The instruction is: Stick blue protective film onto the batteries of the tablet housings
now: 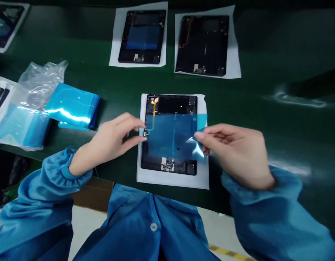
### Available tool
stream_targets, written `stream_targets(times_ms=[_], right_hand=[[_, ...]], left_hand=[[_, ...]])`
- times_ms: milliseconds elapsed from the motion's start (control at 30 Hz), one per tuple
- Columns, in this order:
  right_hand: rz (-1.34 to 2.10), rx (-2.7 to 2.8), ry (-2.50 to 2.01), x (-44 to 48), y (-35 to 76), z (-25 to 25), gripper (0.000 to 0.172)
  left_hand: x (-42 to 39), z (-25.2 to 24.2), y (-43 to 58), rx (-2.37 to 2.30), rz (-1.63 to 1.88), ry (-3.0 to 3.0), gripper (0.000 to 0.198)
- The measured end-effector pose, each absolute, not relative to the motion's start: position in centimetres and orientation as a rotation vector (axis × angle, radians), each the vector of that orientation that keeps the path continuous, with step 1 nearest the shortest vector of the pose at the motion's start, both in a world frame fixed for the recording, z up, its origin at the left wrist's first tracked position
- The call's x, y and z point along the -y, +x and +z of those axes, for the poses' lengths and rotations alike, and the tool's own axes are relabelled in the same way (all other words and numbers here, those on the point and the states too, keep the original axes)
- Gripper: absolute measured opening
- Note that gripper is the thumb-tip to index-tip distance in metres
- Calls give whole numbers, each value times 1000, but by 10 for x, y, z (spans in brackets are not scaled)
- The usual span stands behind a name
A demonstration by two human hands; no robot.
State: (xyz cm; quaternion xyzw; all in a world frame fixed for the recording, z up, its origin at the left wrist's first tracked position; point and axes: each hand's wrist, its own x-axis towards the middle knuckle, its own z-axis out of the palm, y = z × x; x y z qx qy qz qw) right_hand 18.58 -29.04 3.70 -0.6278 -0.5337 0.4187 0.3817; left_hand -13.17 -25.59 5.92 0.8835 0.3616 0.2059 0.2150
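An opened black tablet housing [180, 105] lies on a white sheet [172, 182] in front of me, its orange flex cable at the upper left. Above it is a translucent blue film [167, 136], its right edge pinched between the thumb and fingers of my right hand [232, 148]. Whether the film touches the housing I cannot tell. My left hand [115, 136] is at the housing's left edge, thumb and fingers apart with a gap between the tips, close to the film's left side and not visibly gripping it.
A stack of blue films [73, 105] lies to the left, beside a clear plastic bag [42, 83] with more films. At the back are two more housings on white sheets, one bearing a blue film [142, 37], the other dark housing [202, 45] without one.
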Motion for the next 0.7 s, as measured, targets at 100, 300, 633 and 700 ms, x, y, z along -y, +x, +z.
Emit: stream_targets(times_ms=[100,300,633,700], right_hand=[[1264,1115,-1642,277,199,16,41],[1236,1134,-1728,290,207,-8,41],[1064,1291,-1797,295,206,-1,29],[1057,1294,-1797,296,206,0,22]], left_hand=[[243,36,-137,-646,423,2498,14],[242,6,-139,-458,407,2521,23],[243,7,-135,-511,382,2529,25],[242,7,-134,-495,418,2532,26]])
